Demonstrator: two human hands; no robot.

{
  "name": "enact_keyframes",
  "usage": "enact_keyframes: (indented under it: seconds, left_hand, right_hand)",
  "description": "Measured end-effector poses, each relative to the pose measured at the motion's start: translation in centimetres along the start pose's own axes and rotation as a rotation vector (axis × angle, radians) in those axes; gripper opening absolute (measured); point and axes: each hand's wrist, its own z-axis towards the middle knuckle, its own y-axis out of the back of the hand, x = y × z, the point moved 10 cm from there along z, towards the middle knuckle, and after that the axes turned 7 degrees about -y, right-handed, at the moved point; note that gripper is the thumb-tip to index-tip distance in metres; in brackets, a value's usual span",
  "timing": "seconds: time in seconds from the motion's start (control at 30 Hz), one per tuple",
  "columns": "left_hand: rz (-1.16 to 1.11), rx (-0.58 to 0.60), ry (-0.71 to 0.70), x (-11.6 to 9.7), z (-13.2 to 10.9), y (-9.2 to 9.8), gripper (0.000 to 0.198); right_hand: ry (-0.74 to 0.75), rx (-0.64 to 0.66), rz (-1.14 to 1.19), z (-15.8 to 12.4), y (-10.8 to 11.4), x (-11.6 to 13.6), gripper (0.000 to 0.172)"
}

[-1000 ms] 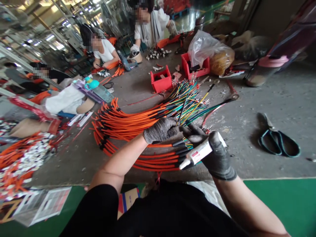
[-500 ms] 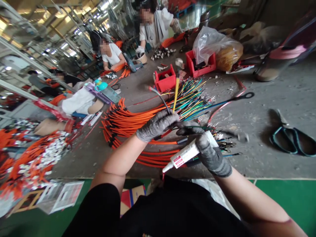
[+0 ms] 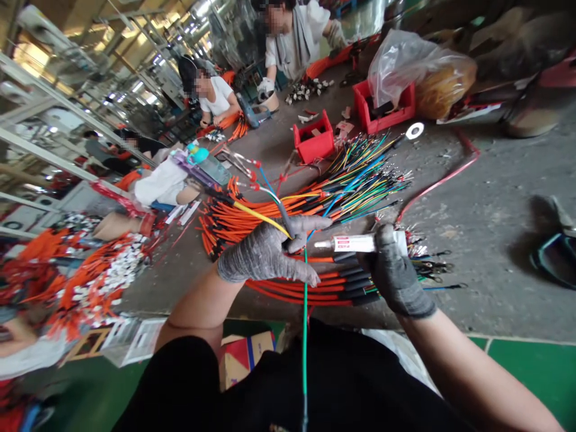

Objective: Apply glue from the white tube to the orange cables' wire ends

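White nozzled squeeze tube [image 3: 346, 243] clamped in gray-gloved R hand [image 3: 396, 273]; gray-gloved L hand [image 3: 265, 258] pinches yellow & green wires [image 3: 305, 300] above orange cable bundle [image 3: 310, 288]; ends done so far: can't tell.

You're in a cable-assembly factory: co-workers [image 3: 216, 96] sit on the concrete floor [image 3: 486, 240] among orange cable bundles [image 3: 270, 222] and red bins [image 3: 314, 139], with steel racking [image 3: 54, 114] behind them.
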Motion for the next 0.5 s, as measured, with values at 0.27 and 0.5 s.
enact_keyframes:
  seconds: [0.27, 0.5]
  left_hand:
    - [0.060, -0.003, 0.039, -0.2, -0.9, 0.1, 0.065]
    - [0.014, -0.054, 0.019, -0.2, -1.0, 0.3, 0.061]
  right_hand:
    - [-0.064, 0.218, -0.024, 0.2, -2.7, 4.1, 0.057]
    - [0.013, 0.149, -0.112, -0.3, -1.6, 5.4, 0.057]
